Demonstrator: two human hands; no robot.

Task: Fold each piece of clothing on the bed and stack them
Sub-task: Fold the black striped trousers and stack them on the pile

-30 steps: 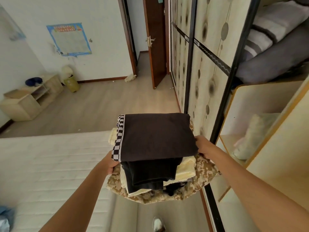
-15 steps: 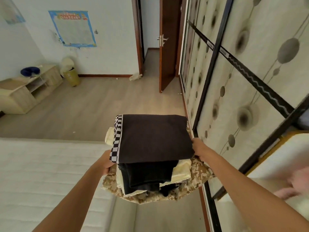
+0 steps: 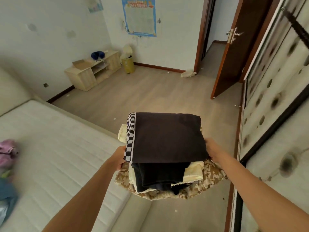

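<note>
Head view:
Stack: folded clothes held in the air over the wood floor — beside the bare mattress.
Left hand: grips the stack's left edge.
Right hand: grips its right edge.
Room: low cabinet, open door, wardrobe — right side.

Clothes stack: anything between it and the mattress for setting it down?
Nothing visible. The clothes stack, held by the left hand and right hand, hangs over the floor beside the mattress, whose near part is bare. Loose clothes lie at its far left.
</note>
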